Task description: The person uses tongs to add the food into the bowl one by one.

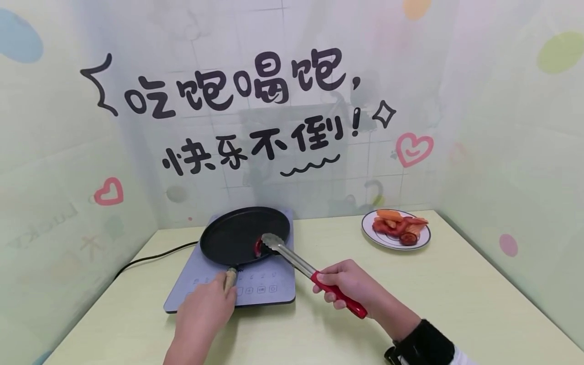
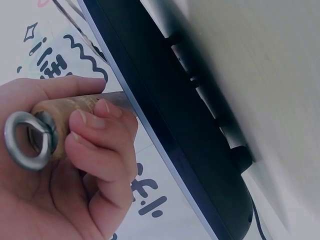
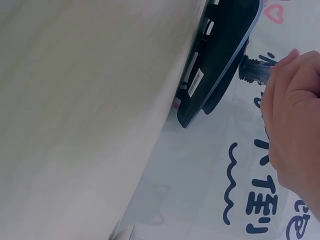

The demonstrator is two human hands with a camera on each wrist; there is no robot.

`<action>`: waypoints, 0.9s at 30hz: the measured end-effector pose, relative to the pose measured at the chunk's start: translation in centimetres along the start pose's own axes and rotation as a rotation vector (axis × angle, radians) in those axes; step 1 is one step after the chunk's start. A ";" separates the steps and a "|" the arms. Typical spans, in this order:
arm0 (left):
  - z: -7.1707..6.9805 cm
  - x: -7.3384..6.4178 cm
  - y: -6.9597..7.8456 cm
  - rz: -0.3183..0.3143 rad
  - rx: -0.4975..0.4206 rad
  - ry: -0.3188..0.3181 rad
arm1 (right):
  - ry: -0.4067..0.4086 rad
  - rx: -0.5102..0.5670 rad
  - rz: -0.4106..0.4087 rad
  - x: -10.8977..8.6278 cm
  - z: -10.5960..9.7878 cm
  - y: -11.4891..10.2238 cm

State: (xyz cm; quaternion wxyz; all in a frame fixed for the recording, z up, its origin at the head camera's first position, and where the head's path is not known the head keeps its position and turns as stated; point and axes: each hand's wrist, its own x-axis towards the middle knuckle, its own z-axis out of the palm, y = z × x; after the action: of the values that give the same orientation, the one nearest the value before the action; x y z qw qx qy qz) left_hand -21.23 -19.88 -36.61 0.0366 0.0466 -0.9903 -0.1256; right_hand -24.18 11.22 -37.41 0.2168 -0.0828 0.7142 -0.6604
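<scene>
A round black frying pan sits on the induction cooker. My left hand grips its wooden handle; in the left wrist view, fingers curl round the handle, which ends in a metal ring. My right hand holds metal tongs by their red grip. The tongs' tips are over the pan's right front part, at a small dark red piece of food. Whether the tips pinch that piece I cannot tell. In the right wrist view the tongs' head shows beside the pan's edge.
A white plate with a dark rim stands at the back right, bearing orange and red food pieces. A black cord runs left from the cooker. Printed curtains or walls enclose the pale table at the back and sides.
</scene>
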 end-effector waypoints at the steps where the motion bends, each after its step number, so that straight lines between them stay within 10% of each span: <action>1: 0.0 0.0 0.0 0.001 -0.001 0.003 | -0.002 -0.007 -0.003 0.0 0.0 0.0; 27: -0.1 0.1 0.1 -0.023 -0.015 -0.027 | 0.035 -0.193 -0.042 -2.4 -3.5 -1.3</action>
State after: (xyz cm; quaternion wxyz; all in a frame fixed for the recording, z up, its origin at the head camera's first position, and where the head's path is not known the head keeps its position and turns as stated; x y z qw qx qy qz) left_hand -21.35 -19.80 -36.52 0.0223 0.0560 -0.9891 -0.1341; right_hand -23.66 15.21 -35.57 0.1814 -0.1067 0.7763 -0.5943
